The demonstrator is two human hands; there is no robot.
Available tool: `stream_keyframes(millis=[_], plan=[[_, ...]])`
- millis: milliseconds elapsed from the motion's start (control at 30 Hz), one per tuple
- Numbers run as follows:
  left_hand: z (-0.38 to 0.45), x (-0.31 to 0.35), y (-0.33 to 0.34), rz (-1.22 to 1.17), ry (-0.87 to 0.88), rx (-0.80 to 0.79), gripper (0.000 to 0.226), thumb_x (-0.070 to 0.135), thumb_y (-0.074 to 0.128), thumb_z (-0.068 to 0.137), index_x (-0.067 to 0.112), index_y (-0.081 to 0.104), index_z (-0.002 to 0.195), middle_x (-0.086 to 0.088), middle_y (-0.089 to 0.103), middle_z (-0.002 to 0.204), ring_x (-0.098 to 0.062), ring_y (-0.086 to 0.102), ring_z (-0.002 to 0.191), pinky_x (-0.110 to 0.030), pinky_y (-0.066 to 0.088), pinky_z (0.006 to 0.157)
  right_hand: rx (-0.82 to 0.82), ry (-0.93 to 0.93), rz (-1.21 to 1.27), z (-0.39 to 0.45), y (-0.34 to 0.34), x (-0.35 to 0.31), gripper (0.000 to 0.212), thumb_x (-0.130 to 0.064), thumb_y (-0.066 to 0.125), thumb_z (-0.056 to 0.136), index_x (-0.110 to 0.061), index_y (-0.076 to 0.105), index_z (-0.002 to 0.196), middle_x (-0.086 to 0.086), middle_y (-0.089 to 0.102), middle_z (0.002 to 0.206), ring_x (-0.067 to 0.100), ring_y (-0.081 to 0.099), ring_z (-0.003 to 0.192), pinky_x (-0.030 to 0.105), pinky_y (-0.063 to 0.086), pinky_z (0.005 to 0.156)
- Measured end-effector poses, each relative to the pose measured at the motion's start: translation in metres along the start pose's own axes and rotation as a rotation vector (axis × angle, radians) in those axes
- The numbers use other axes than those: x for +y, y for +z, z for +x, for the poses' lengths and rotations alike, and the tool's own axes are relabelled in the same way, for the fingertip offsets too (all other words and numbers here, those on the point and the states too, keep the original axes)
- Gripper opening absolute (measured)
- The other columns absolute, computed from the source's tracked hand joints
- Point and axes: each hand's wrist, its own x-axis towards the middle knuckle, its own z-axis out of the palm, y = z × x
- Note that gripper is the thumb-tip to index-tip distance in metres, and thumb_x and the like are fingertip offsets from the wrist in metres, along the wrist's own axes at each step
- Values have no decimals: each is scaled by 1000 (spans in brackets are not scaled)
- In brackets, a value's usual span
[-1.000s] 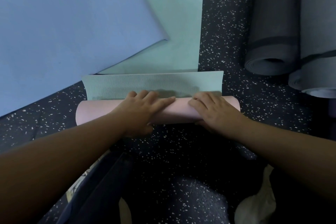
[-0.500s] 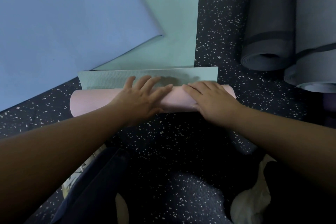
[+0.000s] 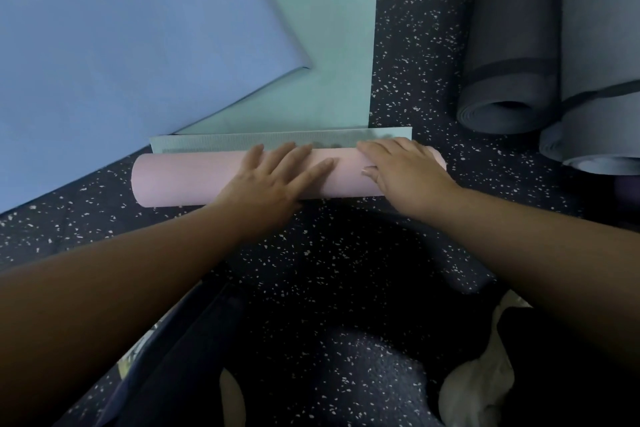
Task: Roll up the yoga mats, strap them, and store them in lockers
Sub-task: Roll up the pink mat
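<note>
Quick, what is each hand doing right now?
Left hand: open, fingers flat, pressing on the pink rolled yoga mat.
Right hand: open, pressing on the same roll.

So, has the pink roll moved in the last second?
Yes. The pink roll has rolled away from the person: the ribbed teal strip ahead of it is narrower, and its far edge sits nearer the end of the grey rolled mat.
</note>
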Motion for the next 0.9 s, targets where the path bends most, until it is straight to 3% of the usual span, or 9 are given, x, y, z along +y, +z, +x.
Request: stream_keyframes(millis=[167,300,367,433,533,667,733,833,900], plan=[[6,-5,0,19,-26,-76,103,50,78,68,25,16,148,-14,47,142,-35,51,123,-57,43,92,90,51,39,-3,4,-5,49,-30,37,101,-13,28,146,7,38,146,24,31,134,36,18,112],[16,-11,-7,18,-61,-176,98,63,47,88,38,-33,139,-3,11,160,-29,16,145,-56,20,110,259,12,54,-5,9,-9,43,-12,53,88,-3,47,129,16,47,134,33,45,120,43,34,103],[23,-14,-15,13,-81,-247,93,66,39,89,36,-38,133,-1,3,160,-28,5,147,-56,14,113,306,-16,22,-8,14,-12,42,-13,52,79,-1,53,120,20,53,124,37,53,108,46,44,94],[31,-17,-21,-3,-101,-311,93,66,37,89,35,-33,141,-2,0,160,-29,0,147,-58,10,113,251,-47,-16,-15,20,-13,46,-21,45,78,0,54,118,22,54,123,39,53,107,49,44,96],[38,-21,-26,-13,-115,-363,84,68,27,89,34,-23,147,-4,-2,161,-30,-5,148,-59,6,113,163,-88,-97,-24,32,-11,65,-33,40,78,4,47,130,23,46,137,39,43,128,55,34,108],[42,-22,-26,27,-146,-364,78,67,13,89,30,-18,150,-5,-5,161,-27,-8,148,-58,2,114,13,-107,-192,-25,34,-5,95,-51,47,76,-2,12,150,17,9,159,31,7,147,54,11,117],[39,-22,-22,45,-139,-266,76,65,11,90,25,-8,152,-7,1,161,-28,-2,148,-59,6,114,-13,-113,-212,-23,29,-3,101,-50,52,80,-4,-4,151,14,-7,159,28,-9,147,50,-2,117],[28,-21,-9,116,-44,20,65,55,25,94,21,25,149,-14,38,150,-35,33,139,-61,30,104,-34,-86,-204,-21,23,-5,103,-48,51,84,-7,-22,144,11,-24,156,25,-24,143,48,-14,116],[22,-23,0,152,-9,99,65,53,35,91,22,27,147,-13,43,147,-35,39,135,-60,33,102,-59,-69,-201,-18,20,-7,102,-48,47,86,-7,-26,144,10,-30,154,24,-29,142,48,-15,116]])
